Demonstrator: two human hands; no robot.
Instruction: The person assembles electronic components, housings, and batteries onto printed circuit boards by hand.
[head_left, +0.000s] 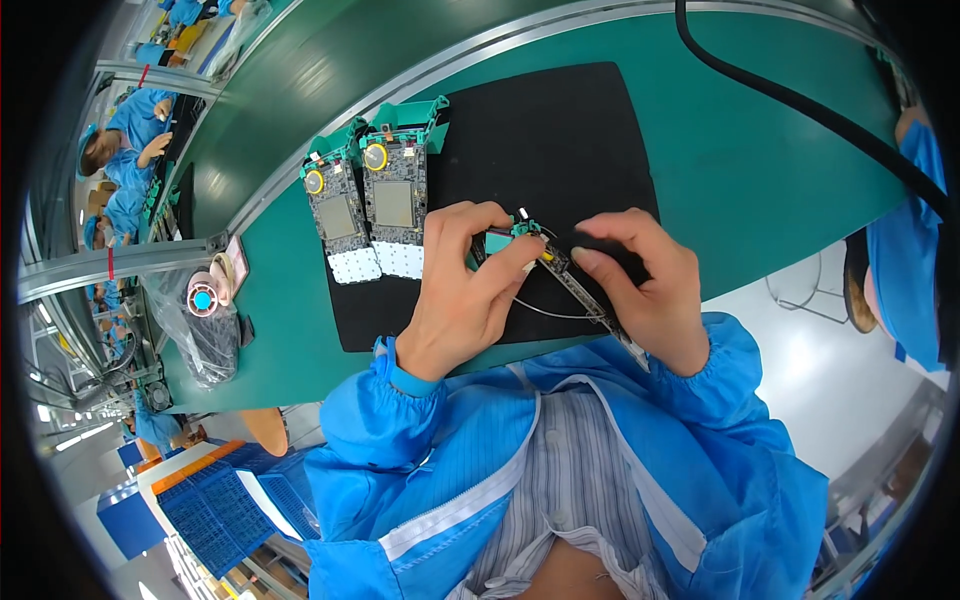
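Note:
In front of my chest a circuit board [575,283] is held up, turned nearly edge-on, with a green plastic piece [497,242] at its upper end. My left hand [455,285] pinches that end between thumb and fingers. A thin pale cable [555,315] loops below the board. Just to the right, my right hand [650,285] has its thumb and index finger apart beside the board, with nothing visible between them. Two similar boards, one left [338,215] and one right [395,200], lie side by side, each with a round yellow-rimmed part, green plastic top and white lower end.
A black mat [540,120] lies under the work on the green table [750,190]. A thick black cable [800,100] crosses at upper right. At left are a clear plastic bag [205,350] and a tape roll [202,298]. People in blue work nearby on both sides.

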